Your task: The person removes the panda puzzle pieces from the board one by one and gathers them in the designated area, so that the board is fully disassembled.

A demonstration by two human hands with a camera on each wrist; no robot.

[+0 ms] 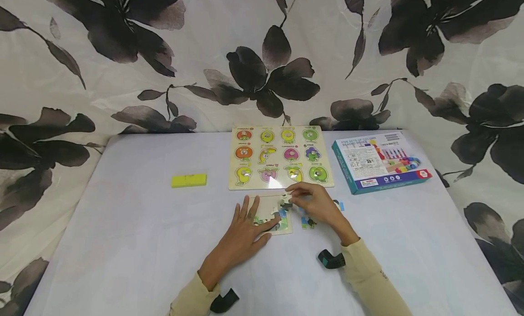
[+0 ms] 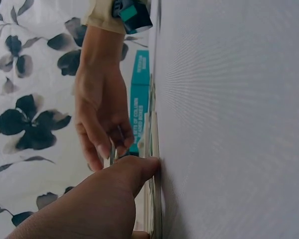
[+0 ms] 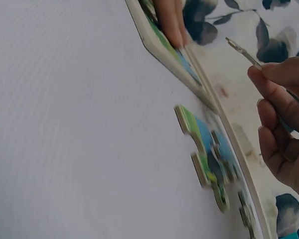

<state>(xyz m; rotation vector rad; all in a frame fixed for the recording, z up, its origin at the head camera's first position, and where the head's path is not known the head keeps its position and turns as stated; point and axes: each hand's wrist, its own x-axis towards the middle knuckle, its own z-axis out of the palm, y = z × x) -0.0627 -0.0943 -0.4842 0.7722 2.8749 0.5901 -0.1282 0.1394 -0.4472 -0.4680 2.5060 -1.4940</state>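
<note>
The left hand [image 1: 245, 227] lies flat on the worktop [image 1: 123, 243], palm down, fingers straight and slightly spread, its fingertips pressing on the near left part of a small jigsaw tray [image 1: 272, 212]; the left wrist view shows the thumb [image 2: 139, 169] pushed against the tray's edge. The forearm runs back toward the person in a pale cream sleeve [image 1: 192, 300]. The right hand [image 1: 315, 202] hovers just over the tray's far right corner, wrist raised, fingers curled and pinching a thin flat jigsaw piece [image 3: 244, 52] between thumb and fingertips, as the right wrist view shows edge-on. The tray sits near the middle of the worktop, just in front of the person, partly filled with green and blue picture pieces. Loose jigsaw pieces [image 1: 307, 221] lie on the worktop just beside the tray's right side, under and beside the right hand. Just beyond the tray lies a wooden peg puzzle board [image 1: 280, 157] with twelve coloured fruit shapes in rows. To its right rests a teal-edged box [image 1: 378, 161], flat and angled. Well to the left lies a yellow-green block [image 1: 188, 180]. A white cloth with dark flowers [image 1: 266, 75] hangs behind the worktop.
</note>
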